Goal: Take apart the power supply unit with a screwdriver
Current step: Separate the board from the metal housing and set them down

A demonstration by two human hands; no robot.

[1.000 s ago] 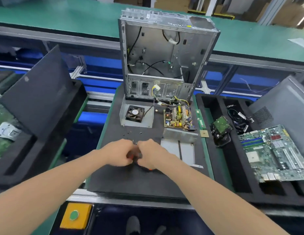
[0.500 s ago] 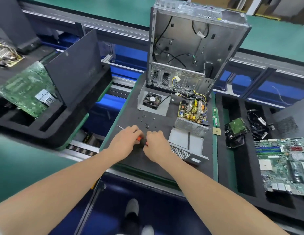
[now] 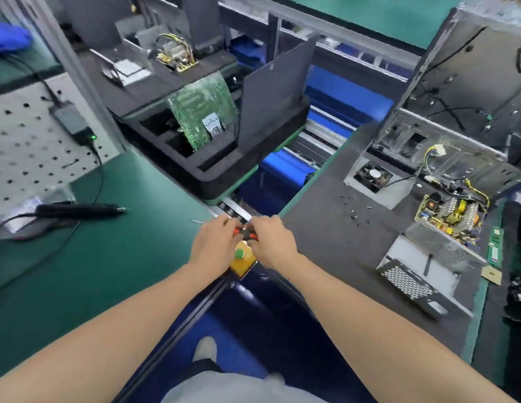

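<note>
L hand (image 3: 211, 245), R hand (image 3: 272, 242) gripping red/black screwdriver (image 3: 248, 232), by yellow btn box (image 3: 244, 267)

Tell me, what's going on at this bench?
A person is stripping down a computer power supply. The left hand and the right hand hold a small screwdriver between them, near a yellow button box at the bench edge. On the dark mat to the right the supply lies in pieces: its circuit board, fan and perforated metal cover, with loose screws nearby. The computer case stands open behind.
</note>
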